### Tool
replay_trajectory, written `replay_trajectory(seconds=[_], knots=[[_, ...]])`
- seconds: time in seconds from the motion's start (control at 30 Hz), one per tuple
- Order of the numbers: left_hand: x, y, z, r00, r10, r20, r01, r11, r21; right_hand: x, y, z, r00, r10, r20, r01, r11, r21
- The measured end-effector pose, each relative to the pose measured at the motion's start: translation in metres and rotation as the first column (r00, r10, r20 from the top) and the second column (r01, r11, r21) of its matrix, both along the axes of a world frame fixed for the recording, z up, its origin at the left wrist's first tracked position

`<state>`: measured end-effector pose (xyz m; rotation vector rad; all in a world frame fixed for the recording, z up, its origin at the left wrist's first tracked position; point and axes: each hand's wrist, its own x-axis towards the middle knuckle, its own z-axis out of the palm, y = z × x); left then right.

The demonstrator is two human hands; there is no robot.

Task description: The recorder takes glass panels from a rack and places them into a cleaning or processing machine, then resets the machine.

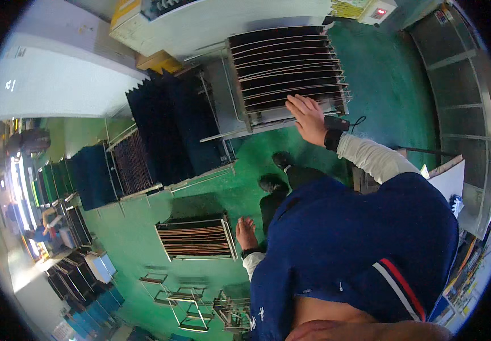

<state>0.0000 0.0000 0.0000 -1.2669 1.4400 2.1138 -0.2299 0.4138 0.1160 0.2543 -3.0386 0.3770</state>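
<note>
My right hand (308,118) reaches out with its fingers extended, at the near edge of a rack (249,120) filled with dark flat panels (288,69) between thin pale strips. Whether the fingertips touch the rack, I cannot tell. Nothing shows in that hand. Lower down, my left hand (246,233) hangs beside my body, fingers loosely extended and nothing visible in them. It is nearest a low rack (232,241) on the floor that holds dark sheets with orange-brown edges. By my right wrist is a dark device (336,123) with a looped cord.
Tall dark blue panels (168,128) stand on a rack to the left. Small metal frames (194,315) sit on the green floor (137,238). A grey-framed partition (461,108) rises at right. Another person (49,227) is far left. White cabinets line the back.
</note>
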Motion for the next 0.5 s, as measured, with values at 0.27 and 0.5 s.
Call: replay_trajectory(seconds=[0.27, 0.5], knots=[[-0.058, -0.040, -0.032, 0.964, -0.244, 0.107, 0.242, 0.970, 0.034, -0.026, 0.008, -0.005, 0.999, -0.044, 0.003, 0.044, 0.983, -0.179], [-0.114, -0.072, -0.049, 0.992, -0.129, -0.013, 0.128, 0.961, 0.243, -0.058, 0.017, -0.037, 0.991, -0.105, 0.084, 0.107, 0.994, -0.021]])
